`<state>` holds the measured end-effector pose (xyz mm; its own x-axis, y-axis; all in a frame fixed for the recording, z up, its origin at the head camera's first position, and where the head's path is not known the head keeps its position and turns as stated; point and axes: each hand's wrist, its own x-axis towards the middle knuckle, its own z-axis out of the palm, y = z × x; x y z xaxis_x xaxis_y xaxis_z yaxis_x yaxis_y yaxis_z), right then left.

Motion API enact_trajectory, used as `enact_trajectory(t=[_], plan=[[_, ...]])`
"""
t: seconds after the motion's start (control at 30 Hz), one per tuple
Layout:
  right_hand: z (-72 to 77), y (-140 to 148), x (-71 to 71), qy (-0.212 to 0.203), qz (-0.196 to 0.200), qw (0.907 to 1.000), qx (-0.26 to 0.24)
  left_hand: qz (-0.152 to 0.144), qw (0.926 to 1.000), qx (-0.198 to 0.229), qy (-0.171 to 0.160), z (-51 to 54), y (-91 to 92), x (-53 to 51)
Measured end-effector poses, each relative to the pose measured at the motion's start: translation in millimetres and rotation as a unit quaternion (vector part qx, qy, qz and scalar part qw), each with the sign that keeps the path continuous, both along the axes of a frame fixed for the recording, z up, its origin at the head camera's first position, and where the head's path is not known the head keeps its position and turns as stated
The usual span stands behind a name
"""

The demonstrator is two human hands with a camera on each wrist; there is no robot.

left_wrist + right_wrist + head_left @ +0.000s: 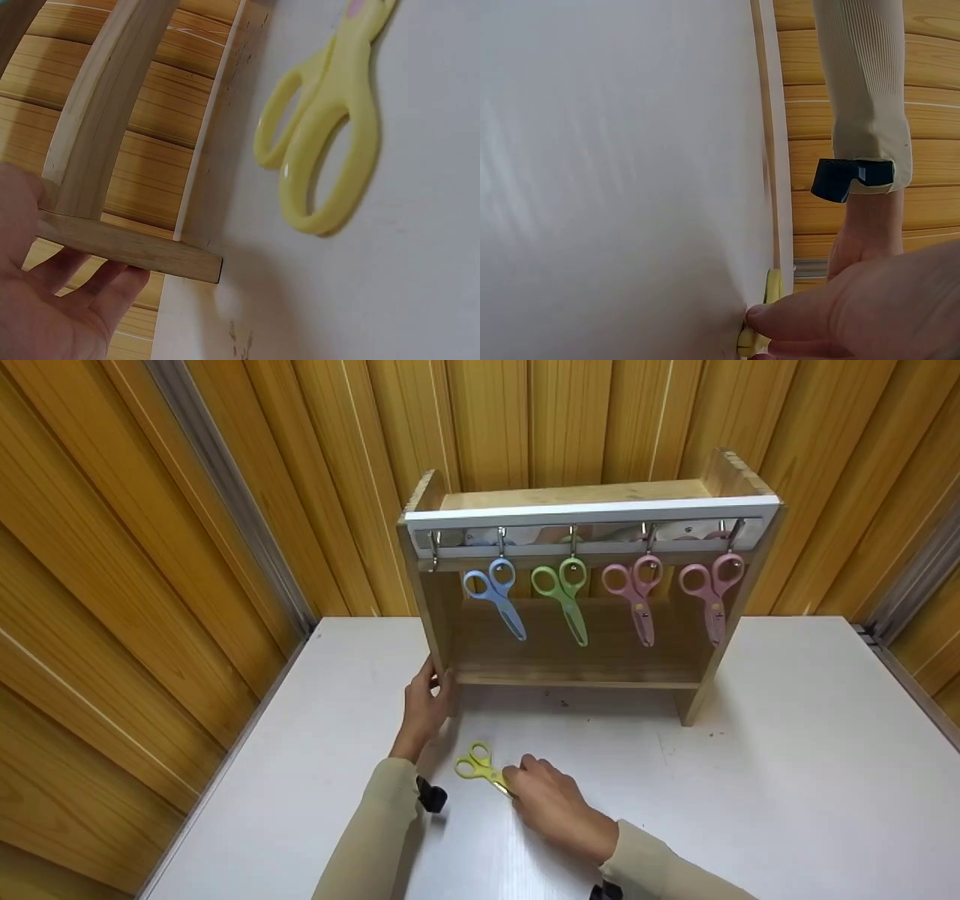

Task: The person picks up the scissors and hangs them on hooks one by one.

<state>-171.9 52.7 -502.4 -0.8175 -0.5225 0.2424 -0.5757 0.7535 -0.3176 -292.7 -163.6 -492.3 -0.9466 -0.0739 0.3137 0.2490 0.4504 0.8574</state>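
Observation:
My right hand (551, 804) pinches the blade end of a pair of yellow scissors (477, 766) low at the white table, with the handle loops pointing away from me to the left. The loops show large in the left wrist view, while the blades are mostly hidden by the fingers. My left hand (424, 706) grips the lower left side panel (142, 251) of a wooden rack (577, 685), thumb on one side and fingers on the other. From the rack's hooks hang blue scissors (496, 589), green scissors (567, 592) and two pairs of pink scissors (636, 589).
The leftmost hook (433, 556) on the rack holds nothing. A white table (810, 795) lies under the rack and both hands. Wood-panelled walls (360, 472) stand behind and at the sides. Small dark specks dot the tabletop near the rack's foot.

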Motion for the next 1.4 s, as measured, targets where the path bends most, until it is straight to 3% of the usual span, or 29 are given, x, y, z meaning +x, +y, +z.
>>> enact_trajectory(t=[0.7, 1.0, 1.4], plan=[[0.3, 2.9, -9.0, -0.01, -0.011, 0.9999, -0.008, -0.004, 0.9999, 0.011, -0.012, 0.5, -0.5, 0.6], [1.5, 6.5, -10.0, -0.019, -0.003, 0.9996, -0.019, -0.001, 0.9999, -0.006, 0.014, -0.1, -0.7, 0.0], [5.4, 17.4, -19.0, -0.096, -0.018, 0.994, -0.049, 0.001, 0.9996, -0.012, 0.024, -1.2, -0.7, -0.8]])
